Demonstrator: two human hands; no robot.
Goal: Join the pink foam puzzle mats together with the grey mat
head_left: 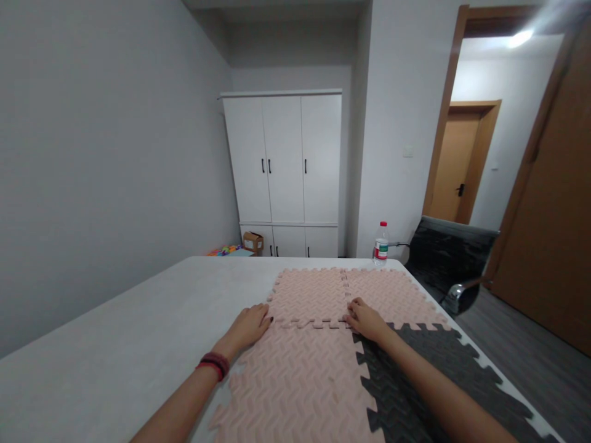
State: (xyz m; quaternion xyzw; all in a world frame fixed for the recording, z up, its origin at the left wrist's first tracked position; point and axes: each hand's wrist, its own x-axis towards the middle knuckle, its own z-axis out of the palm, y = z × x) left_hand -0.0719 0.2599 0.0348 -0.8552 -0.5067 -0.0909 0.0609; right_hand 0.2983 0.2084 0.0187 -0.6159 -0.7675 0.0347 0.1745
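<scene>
Nearest, at six o'clock, a pink mat [300, 381] lies flat on the white table [115, 344], its toothed right edge locked into a dark grey mat [429, 363] at four o'clock. Both forearms reach over these toward the seam ahead. The left hand [249, 325], with a red band [213, 364] on its wrist, rests palm down at eleven o'clock of the near mat, fingers together and flat, tips touching the left edge of the far left pink tile [309, 295]; it clamps nothing. The right hand [364, 319] lies at one o'clock, fingers loosely curled with the tips pressed on the joint where the pink pieces meet; whether it pinches an edge I cannot tell. Beyond it, at one o'clock, a second far pink tile [392, 292] joins the first. Farther on, a bottle [381, 243] with a red cap stands at the table's far edge, a black chair [450, 258] just beside it at two o'clock. At twelve o'clock a white wardrobe [284, 172] stands against the back wall, with a small box [253, 242] on the floor at its foot.
</scene>
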